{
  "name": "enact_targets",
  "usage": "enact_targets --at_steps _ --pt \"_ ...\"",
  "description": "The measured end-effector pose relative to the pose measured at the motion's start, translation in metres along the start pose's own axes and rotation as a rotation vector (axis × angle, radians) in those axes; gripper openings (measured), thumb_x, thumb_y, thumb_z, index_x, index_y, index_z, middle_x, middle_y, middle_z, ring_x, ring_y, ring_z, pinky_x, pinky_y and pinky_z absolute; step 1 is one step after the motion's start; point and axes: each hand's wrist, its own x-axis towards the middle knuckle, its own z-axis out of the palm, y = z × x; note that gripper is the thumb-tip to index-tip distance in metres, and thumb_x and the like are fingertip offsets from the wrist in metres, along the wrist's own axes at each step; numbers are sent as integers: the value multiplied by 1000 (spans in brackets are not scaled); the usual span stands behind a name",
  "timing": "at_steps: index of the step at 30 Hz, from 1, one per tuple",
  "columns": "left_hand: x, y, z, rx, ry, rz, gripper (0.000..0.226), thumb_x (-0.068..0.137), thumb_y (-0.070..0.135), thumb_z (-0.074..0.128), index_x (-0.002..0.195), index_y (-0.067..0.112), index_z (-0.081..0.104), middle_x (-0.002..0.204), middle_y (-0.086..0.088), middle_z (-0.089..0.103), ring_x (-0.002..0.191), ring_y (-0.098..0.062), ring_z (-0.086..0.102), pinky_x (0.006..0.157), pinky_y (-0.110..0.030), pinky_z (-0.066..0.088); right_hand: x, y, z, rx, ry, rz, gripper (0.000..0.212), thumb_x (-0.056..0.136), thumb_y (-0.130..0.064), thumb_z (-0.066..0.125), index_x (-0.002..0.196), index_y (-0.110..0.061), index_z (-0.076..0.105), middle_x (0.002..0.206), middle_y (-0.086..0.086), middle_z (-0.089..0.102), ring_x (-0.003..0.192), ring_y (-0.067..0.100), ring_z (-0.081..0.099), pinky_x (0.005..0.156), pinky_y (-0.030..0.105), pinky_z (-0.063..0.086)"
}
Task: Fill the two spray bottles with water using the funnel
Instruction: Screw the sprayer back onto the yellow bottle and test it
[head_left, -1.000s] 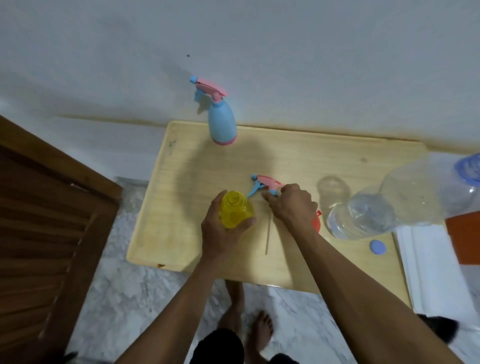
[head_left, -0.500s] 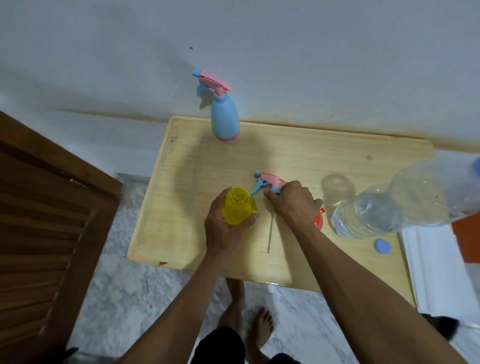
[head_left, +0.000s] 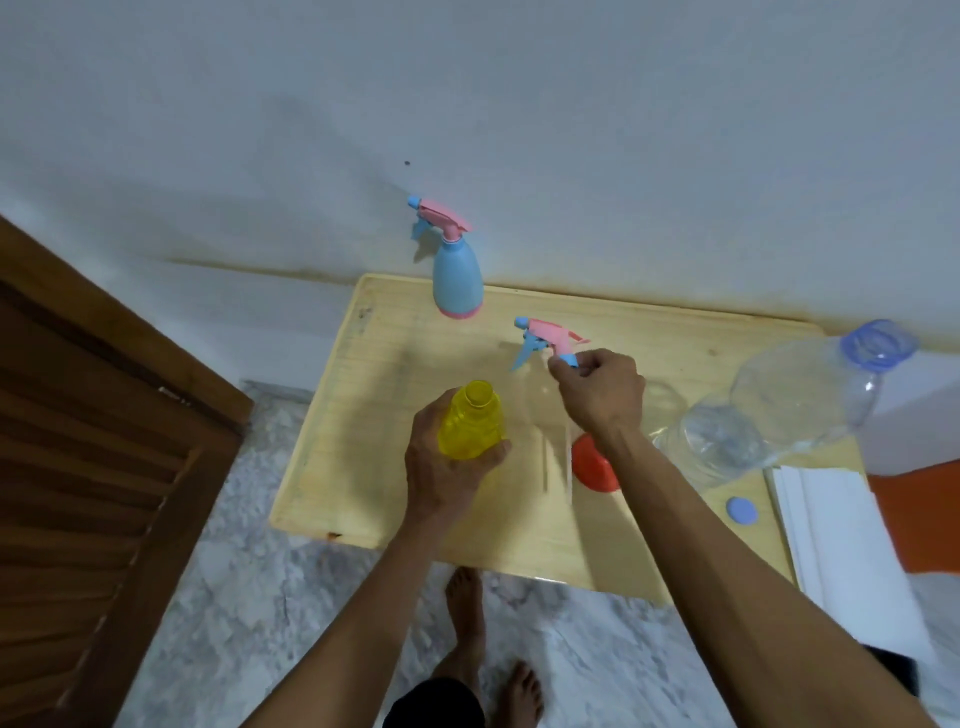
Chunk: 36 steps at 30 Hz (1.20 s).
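My left hand (head_left: 447, 467) grips a yellow spray bottle (head_left: 471, 422) with an open neck, upright over the wooden table (head_left: 363, 457). My right hand (head_left: 597, 395) holds a pink and blue spray head (head_left: 548, 340) by its collar, raised above the table, with its thin tube hanging down blurred. A blue spray bottle (head_left: 457, 278) with its pink head on stands at the table's far edge. An orange-red funnel (head_left: 592, 465) lies on the table under my right wrist. A large clear water bottle (head_left: 779, 410) with an open blue neck stands to the right.
A small blue cap (head_left: 742, 511) lies near the table's front right. White folded cloth (head_left: 841, 545) and something orange sit off the right edge. A dark wooden door (head_left: 88, 467) is at the left. A white wall runs behind the table. My bare feet show on the marble floor.
My right hand has lifted the spray head up and away from beside the yellow bottle, drawing its tube off the table. The funnel is now uncovered. My left hand stays on the yellow bottle.
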Motion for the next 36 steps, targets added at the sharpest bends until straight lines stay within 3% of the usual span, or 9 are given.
enact_targets --at_steps 3,7,10,18,21,24,31,33,36 --pt "-17 35 -13 -44 24 82 85 56 31 98 131 28 60 126 3 61 107 -6 59 82 -6 46 -38 -40 -56 342 56 -173 26 87 -34 73 108 -19 71 73 -9 65 71 12 61 71 28 46" --pt "-38 52 -16 -115 -2 122 90 49 52 89 132 30 60 120 5 68 106 -18 66 89 -39 57 -79 -63 -105 586 39 -333 21 93 -32 71 106 -16 74 78 -4 66 69 10 59 71 32 50" --pt "-43 49 -18 -209 -7 76 86 49 48 92 128 35 62 113 4 73 103 -21 70 87 -48 59 -96 -82 -118 700 -8 -398 28 93 -26 73 114 -8 70 81 2 71 75 11 67 72 29 53" --pt "-73 65 -19 -236 -105 61 83 56 30 95 133 32 62 109 10 76 100 -12 72 95 -44 57 -147 -96 -153 774 26 -641 18 92 -13 73 107 -6 67 86 13 75 82 19 75 82 36 60" --pt "-84 73 -19 -245 -112 73 86 52 36 93 132 31 63 107 10 76 99 -12 72 93 -43 58 -157 -93 -158 717 64 -681 17 90 -17 75 105 -12 68 90 14 75 86 33 73 83 45 61" --pt "-92 79 -21 -241 -111 76 83 56 25 96 132 32 63 105 11 76 98 -10 72 92 -40 59 -162 -88 -160 677 87 -723 15 89 -18 76 102 -18 69 93 15 75 89 42 68 81 50 59" --pt "-105 92 -27 -241 -126 85 87 57 25 96 135 33 60 112 11 74 104 -10 70 94 -40 58 -162 -65 -143 557 -81 -736 14 88 -19 76 100 -24 72 91 15 73 91 39 69 87 53 58" --pt "-107 98 -29 -247 -132 93 90 54 33 95 137 34 59 116 11 73 107 -9 69 95 -39 58 -161 -57 -136 552 -165 -705 11 88 -15 77 89 -25 71 78 6 71 82 33 71 82 45 60" --pt "-108 110 -31 -258 -147 111 88 56 33 94 136 35 59 117 12 72 110 -8 67 94 -37 58 -161 -45 -129 537 -290 -704 12 88 -8 77 93 -17 70 73 -14 71 70 1 66 70 17 52"
